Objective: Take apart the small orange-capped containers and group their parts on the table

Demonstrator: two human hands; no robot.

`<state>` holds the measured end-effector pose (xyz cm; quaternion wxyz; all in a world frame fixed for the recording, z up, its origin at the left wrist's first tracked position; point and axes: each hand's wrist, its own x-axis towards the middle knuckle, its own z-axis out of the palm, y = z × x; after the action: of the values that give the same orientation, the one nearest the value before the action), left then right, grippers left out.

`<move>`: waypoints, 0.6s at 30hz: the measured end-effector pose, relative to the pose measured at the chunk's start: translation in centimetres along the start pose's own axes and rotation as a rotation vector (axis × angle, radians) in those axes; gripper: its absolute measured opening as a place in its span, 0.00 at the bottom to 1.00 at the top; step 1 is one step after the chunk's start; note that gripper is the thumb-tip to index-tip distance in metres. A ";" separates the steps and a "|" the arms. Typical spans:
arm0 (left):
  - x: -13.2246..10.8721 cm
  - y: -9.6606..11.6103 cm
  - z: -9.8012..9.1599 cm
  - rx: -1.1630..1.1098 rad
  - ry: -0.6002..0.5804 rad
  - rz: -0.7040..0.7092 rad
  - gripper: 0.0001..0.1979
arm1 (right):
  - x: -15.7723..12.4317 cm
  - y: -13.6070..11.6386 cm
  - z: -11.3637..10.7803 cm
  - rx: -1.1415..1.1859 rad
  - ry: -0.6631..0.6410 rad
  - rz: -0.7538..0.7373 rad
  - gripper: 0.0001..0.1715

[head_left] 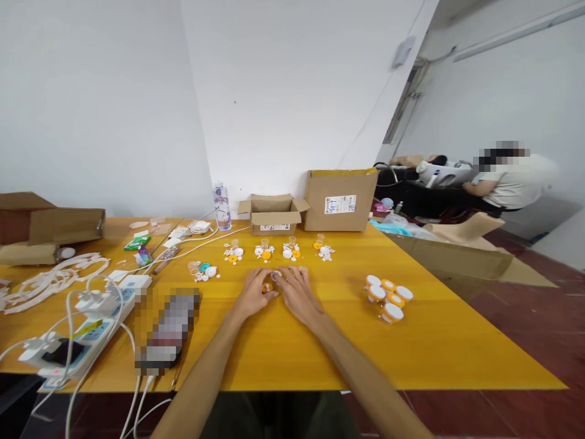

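Fingers [256,278] around half-hidden orange piece [267,288]

Table [283,360]: part piles [233,258] before carton [274,218] | power strip [94,334] left | assembled pieces [392,313] right

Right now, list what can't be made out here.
Head view:
Orange piece: too small to tell if the left hand grips it.
Round part: partly covered by the right hand.
Small white parts: too small to tell apart.
Dark device: pixelation blurs its details.
Leftmost box: cut off by left edge.
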<state>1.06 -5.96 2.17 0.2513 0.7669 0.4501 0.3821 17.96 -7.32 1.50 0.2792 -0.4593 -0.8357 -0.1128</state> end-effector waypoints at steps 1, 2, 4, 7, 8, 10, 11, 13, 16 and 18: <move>-0.1 0.0 -0.1 0.044 0.007 -0.004 0.20 | -0.1 0.1 0.0 -0.009 -0.001 0.006 0.23; -0.1 0.1 -0.2 0.090 0.013 -0.012 0.19 | -0.1 0.1 0.0 -0.021 0.000 0.016 0.23; -0.3 0.2 -0.5 0.177 0.017 -0.032 0.17 | -0.2 0.2 0.2 -0.049 0.009 0.043 0.21; -0.4 0.3 -0.8 0.250 0.003 -0.052 0.11 | -0.3 0.3 0.4 -0.092 0.037 0.071 0.19; -0.4 0.4 -0.9 0.255 -0.004 -0.053 0.10 | -0.3 0.3 0.5 -0.104 0.047 0.072 0.18; -0.3 0.6 -1.0 0.237 -0.019 -0.046 0.07 | -0.3 0.4 0.7 -0.123 0.067 0.079 0.18; -0.2 0.6 -1.0 0.219 -0.026 -0.038 0.07 | -0.4 0.4 0.7 -0.130 0.072 0.087 0.17; -0.2 0.7 -1.0 0.176 -0.032 -0.014 0.06 | -0.6 0.6 0.9 -0.136 0.075 0.110 0.15; -0.2 0.6 -0.8 0.117 -0.026 0.007 0.07 | -0.9 0.8 1.0 -0.144 0.069 0.135 0.12; -0.2 0.5 -0.7 0.070 -0.025 0.014 0.08 | -1.0 0.8 0.8 -0.145 0.074 0.144 0.12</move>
<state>0.69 -6.32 2.93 0.2272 0.7832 0.4548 0.3580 18.76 -7.24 0.23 0.2831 -0.5328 -0.7793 -0.1694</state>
